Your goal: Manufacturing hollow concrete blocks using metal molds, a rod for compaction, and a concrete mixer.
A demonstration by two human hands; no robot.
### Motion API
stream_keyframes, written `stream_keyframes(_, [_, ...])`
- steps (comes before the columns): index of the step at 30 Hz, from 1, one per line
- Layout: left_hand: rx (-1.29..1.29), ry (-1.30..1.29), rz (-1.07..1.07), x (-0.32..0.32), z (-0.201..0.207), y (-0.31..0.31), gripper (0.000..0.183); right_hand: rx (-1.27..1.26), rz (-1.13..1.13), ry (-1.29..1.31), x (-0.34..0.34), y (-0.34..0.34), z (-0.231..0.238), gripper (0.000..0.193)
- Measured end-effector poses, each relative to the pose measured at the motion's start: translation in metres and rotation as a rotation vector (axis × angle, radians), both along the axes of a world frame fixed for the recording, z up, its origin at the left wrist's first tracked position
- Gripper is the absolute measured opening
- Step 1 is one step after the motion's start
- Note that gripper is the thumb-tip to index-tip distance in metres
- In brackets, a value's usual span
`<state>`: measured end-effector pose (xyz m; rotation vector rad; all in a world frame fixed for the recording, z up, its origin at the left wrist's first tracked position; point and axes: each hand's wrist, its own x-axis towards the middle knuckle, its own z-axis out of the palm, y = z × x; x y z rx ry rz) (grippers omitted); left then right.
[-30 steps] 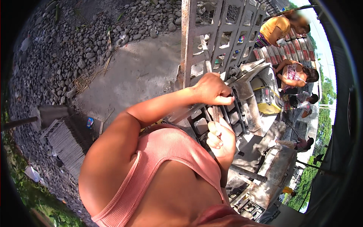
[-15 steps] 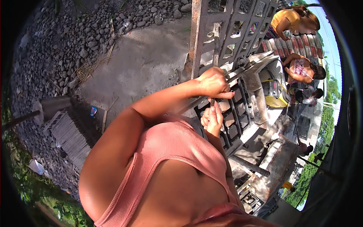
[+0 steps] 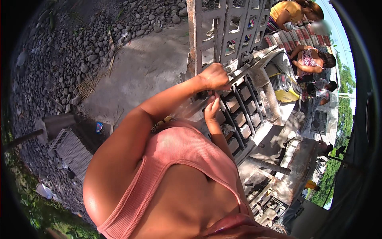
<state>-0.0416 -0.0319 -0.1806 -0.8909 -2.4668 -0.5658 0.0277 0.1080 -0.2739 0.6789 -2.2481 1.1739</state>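
My left hand (image 3: 215, 76) is a fist around a metal bar (image 3: 235, 76) at the lattice-sided metal frame. Just below it, my right hand (image 3: 212, 108) is closed, its fingertips at a short dark rod (image 3: 210, 93) that is mostly hidden. Whether the rod and the bar are joined, I cannot tell. Right of my hands lies a metal grid (image 3: 238, 101) with several grey blocks (image 3: 240, 119) between its dark bars. The upright lattice frame (image 3: 223, 32) rises beyond my left hand. A greyish streak left of my right hand is smeared by motion.
A yellow-and-black motor unit (image 3: 284, 85) sits beyond the grid. Several people work at the right, one in a yellow top (image 3: 292, 12), near stacked sacks (image 3: 296, 38). Loose stones (image 3: 75, 51) cover the left ground. A slatted stack (image 3: 75, 149) stands lower left.
Both hands have shifted slightly left and up in the picture, my right hand now nearer my left. The surroundings have slid left too, and more of the blocks show.
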Motion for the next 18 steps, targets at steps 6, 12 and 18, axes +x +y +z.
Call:
stream_keyframes(6, [0.054,-0.184,0.060,0.014,0.031,0.000,0.040,-0.450,0.150,-0.783,0.043,0.005,0.061,0.025])
stream_keyframes(12, [0.426,-0.260,0.003,0.027,0.083,-0.004,0.048,-0.678,0.188,-1.279,0.058,0.010,0.205,0.029])
stream_keyframes(18, [0.528,-0.169,0.032,0.024,0.109,-0.014,0.049,-0.557,0.145,-1.090,0.059,-0.008,0.223,0.026])
